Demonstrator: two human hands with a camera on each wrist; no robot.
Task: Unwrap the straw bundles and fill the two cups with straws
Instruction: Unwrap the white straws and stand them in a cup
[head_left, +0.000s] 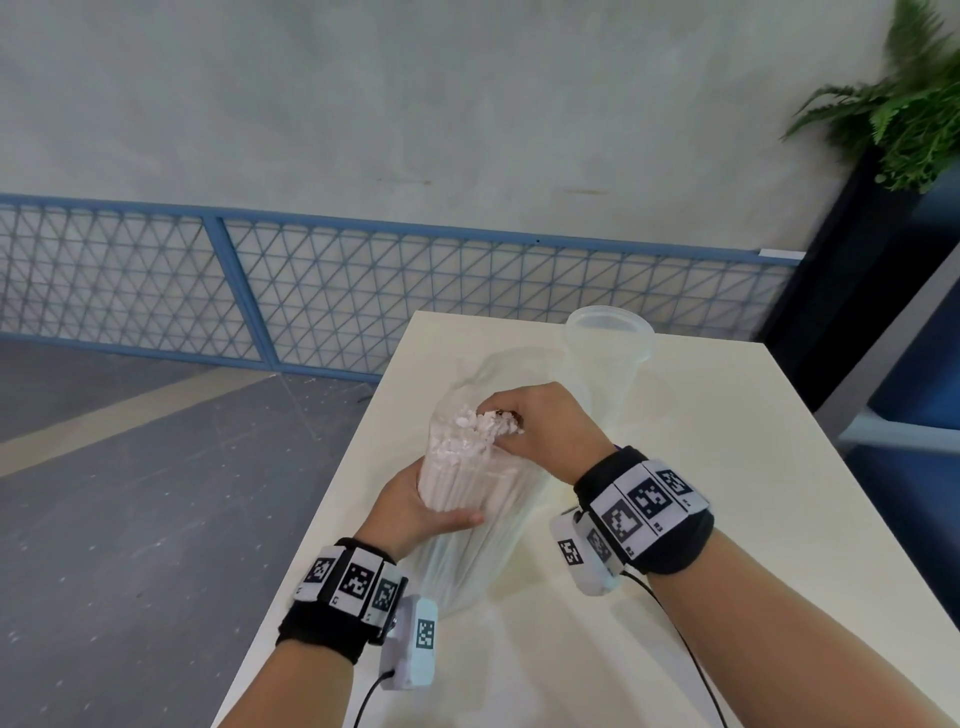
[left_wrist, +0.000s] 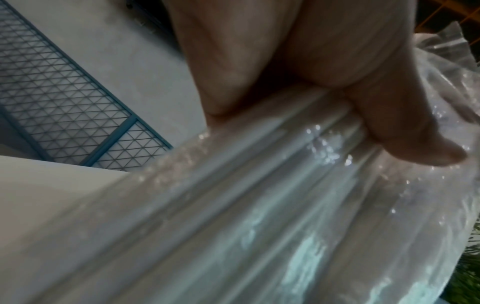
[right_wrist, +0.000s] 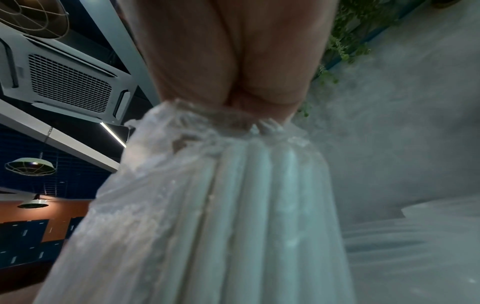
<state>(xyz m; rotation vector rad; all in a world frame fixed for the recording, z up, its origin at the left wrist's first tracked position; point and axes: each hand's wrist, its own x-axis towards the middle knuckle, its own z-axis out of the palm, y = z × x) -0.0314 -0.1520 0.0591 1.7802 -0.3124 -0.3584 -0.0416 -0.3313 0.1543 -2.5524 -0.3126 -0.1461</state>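
A bundle of white straws (head_left: 467, 478) in a clear plastic bag (head_left: 457, 566) stands on end on the cream table (head_left: 701, 467). My left hand (head_left: 421, 506) grips the bundle round its middle through the plastic, thumb across the front. My right hand (head_left: 535, 421) pinches the straw tops (head_left: 488, 426) at the bag's open mouth. In the left wrist view my thumb (left_wrist: 405, 131) presses on the wrapped straws (left_wrist: 259, 205). The right wrist view has my palm (right_wrist: 228, 61) above the straw tops (right_wrist: 246, 185). One clear cup (head_left: 605, 358) stands behind my right hand.
The table's left edge (head_left: 332, 499) runs just beside my left wrist, with grey floor below. A blue mesh fence (head_left: 311, 291) lines the wall behind. A potted fern (head_left: 904, 119) stands at the far right.
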